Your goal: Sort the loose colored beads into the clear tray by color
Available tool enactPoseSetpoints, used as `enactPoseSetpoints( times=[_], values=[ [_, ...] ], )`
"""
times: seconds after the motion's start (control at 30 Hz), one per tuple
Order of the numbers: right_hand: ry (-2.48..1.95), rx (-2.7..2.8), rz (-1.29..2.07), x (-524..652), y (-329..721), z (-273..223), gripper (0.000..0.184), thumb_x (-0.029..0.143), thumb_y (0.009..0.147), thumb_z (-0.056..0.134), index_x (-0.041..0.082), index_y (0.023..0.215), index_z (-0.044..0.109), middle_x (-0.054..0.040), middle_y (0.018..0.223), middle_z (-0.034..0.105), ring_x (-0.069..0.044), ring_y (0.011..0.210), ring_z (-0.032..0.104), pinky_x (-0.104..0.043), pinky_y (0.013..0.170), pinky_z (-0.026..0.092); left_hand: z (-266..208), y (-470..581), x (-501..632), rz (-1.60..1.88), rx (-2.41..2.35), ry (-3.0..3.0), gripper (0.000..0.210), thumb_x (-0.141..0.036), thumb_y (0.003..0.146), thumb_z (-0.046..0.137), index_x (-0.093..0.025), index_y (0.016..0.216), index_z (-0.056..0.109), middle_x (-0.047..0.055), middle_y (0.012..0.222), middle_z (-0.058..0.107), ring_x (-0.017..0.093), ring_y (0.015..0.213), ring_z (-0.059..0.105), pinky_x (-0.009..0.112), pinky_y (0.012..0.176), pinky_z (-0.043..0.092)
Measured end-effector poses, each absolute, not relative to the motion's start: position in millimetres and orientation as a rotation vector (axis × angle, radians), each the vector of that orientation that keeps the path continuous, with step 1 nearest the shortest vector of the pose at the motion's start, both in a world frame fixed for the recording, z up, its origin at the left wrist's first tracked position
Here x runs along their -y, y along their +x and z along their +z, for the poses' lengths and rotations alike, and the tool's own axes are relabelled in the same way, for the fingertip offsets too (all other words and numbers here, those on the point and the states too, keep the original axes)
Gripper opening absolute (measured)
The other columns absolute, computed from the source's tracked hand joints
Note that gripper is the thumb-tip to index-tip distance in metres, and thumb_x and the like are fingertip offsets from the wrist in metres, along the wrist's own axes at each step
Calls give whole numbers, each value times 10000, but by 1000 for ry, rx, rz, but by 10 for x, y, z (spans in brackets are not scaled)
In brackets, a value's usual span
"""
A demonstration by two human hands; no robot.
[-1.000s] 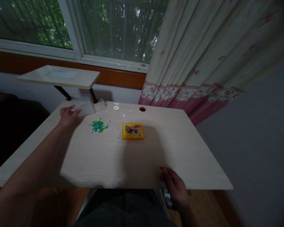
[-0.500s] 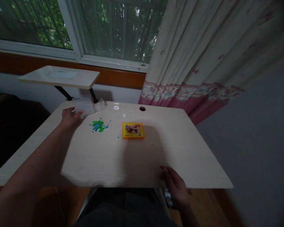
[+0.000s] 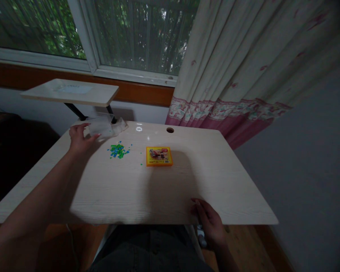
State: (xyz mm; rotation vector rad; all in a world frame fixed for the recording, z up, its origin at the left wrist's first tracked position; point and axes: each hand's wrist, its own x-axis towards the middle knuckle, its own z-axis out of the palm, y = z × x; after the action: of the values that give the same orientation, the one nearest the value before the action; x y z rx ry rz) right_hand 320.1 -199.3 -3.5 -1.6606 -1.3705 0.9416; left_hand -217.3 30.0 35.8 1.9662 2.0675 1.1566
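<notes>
At the back left of the table, my left hand [image 3: 82, 139] grips the near end of a clear plastic box [image 3: 100, 126], with fingers and thumb apart around it. The box looks tilted, and a second clear plastic piece [image 3: 119, 127] lies against its right side. Just in front of them is a small heap of green and blue bits [image 3: 118, 151]. Over the table's front edge, my right hand [image 3: 208, 217] is closed with its fingertips together; whether anything is in it cannot be made out. A flat yellow-orange box [image 3: 159, 156] with a printed label lies mid-table.
A raised shelf [image 3: 99, 96] on black legs stands at the table's back left, with a paper or film on top. The pale wooden table [image 3: 229, 181] has a round cable hole [image 3: 170, 130] at the back. A curtain [image 3: 223, 94] hangs behind it, beside the window.
My left hand has shifted slightly left, and the clear plastic box has tipped up a little with it. My right hand, the yellow-orange box and the heap stay in place.
</notes>
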Motion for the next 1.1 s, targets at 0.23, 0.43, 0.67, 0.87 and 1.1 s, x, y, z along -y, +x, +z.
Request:
enactPoseSetpoints(
  times=[0.23, 0.43, 0.67, 0.87, 1.1],
  values=[
    [-1670, 1338, 938, 1980, 3169, 14, 521, 620, 864, 507, 166, 1039, 696, -70, 753, 696, -202, 724, 659, -288, 702, 558, 546, -2006, 59, 868, -2003, 2552, 800, -684, 776, 560, -168, 1381, 474, 148, 1373, 405, 334, 1285, 349, 534, 1068, 275],
    [-1658, 1356, 924, 1989, 3210, -77, 511, 600, 885, 493, 168, 1075, 688, -72, 785, 701, -197, 737, 664, -293, 722, 556, 648, -1840, 143, 731, -1865, 2702, 594, -589, 796, 612, -309, 1317, 558, 119, 1371, 449, 380, 1296, 370, 566, 1090, 252],
    [-1661, 1397, 891, 1980, 3191, -12, 506, 602, 891, 480, 176, 1061, 696, -64, 765, 694, -200, 750, 666, -288, 721, 549, 778, -1723, 143, 480, -1601, 2846, 418, -333, 889, 525, -447, 1292, 538, 29, 1325, 531, 327, 1311, 407, 530, 1123, 257],
    [-1667, 1379, 919, 1989, 3186, -5, 517, 610, 887, 479, 173, 1059, 695, -65, 776, 701, -197, 738, 672, -282, 711, 556, 895, -1666, 147, 336, -1480, 2839, 461, -243, 866, 518, -462, 1271, 540, 7, 1301, 565, 289, 1326, 411, 497, 1124, 280],
    [-1665, 1377, 904, 1986, 3174, -3, 492, 597, 889, 484, 183, 1044, 701, -61, 758, 701, -198, 727, 673, -291, 719, 562, 808, -1736, 144, 417, -1486, 2891, 425, -249, 877, 500, -470, 1237, 556, 1, 1290, 550, 290, 1299, 420, 488, 1116, 259]
  ],
)
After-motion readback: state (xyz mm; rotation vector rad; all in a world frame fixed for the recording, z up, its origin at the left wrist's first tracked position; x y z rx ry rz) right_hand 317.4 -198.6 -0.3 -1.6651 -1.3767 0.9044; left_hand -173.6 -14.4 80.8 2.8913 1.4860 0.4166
